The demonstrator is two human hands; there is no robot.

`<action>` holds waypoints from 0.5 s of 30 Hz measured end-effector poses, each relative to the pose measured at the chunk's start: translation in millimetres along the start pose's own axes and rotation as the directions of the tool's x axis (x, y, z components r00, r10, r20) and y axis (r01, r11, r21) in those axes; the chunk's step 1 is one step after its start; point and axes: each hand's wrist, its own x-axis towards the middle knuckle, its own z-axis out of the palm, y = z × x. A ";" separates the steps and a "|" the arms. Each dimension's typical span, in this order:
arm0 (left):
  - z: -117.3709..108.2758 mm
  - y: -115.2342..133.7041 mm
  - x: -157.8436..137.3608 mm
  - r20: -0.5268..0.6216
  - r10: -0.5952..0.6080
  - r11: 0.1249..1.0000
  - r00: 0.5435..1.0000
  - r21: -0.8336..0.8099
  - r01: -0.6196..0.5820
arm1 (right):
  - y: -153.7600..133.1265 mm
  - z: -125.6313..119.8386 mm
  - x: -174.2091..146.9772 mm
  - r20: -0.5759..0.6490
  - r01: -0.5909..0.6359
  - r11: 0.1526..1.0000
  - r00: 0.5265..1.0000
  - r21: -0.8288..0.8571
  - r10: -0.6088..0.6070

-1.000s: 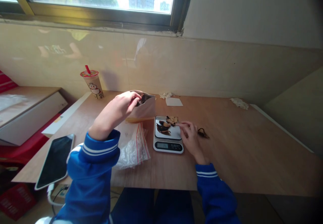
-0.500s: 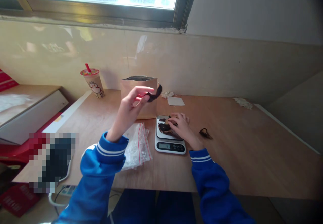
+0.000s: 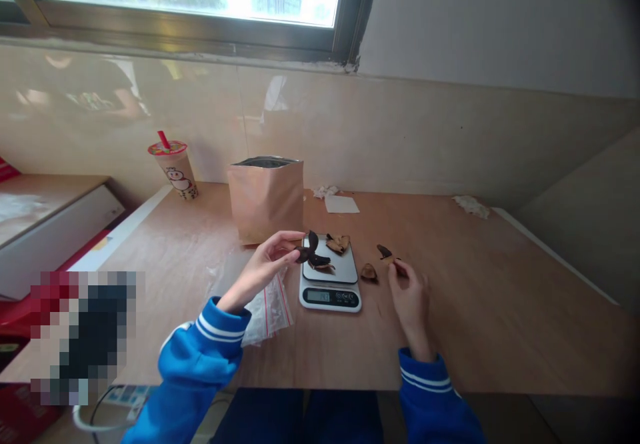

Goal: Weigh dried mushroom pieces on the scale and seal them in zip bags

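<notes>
My left hand pinches a dark, curled piece of dried peel over the left side of a white kitchen scale. Another dark peel piece lies just below it on the scale plate, and a tan-and-brown one rests near the plate's back. On the table to the right, my right hand has its fingertips closed on a small piece of dried peel, partly hidden by them. Close by lie a brown curled piece and a dark one. The scale's display is lit, its digits too small to read surely.
An open brown paper pouch stands behind the scale. Clear zip bags lie left of it. A drink cup with a red straw is at the back left; a white card and crumpled tissues lie along the wall.
My left hand has come down from in front of the pouch to the scale with its peel. My right hand has moved off the scale to the table on the right, where more peel pieces now show.
</notes>
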 end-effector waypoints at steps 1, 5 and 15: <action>0.6 -1.9 0.0 0.006 -0.004 1.000 1.000 -0.002 0.004 | 5.7 0.3 -0.6 -0.002 0.003 0.998 1.000 -0.066 -0.003; 1.1 -10.3 3.6 0.023 -0.018 0.998 1.000 0.057 0.016 | 14.7 3.8 -2.8 0.091 0.032 0.973 0.996 -0.230 -0.011; 12.8 -32.9 29.5 0.002 0.079 0.924 0.997 0.374 -0.074 | -7.0 1.3 -18.0 0.263 0.241 0.969 0.940 -0.063 -0.216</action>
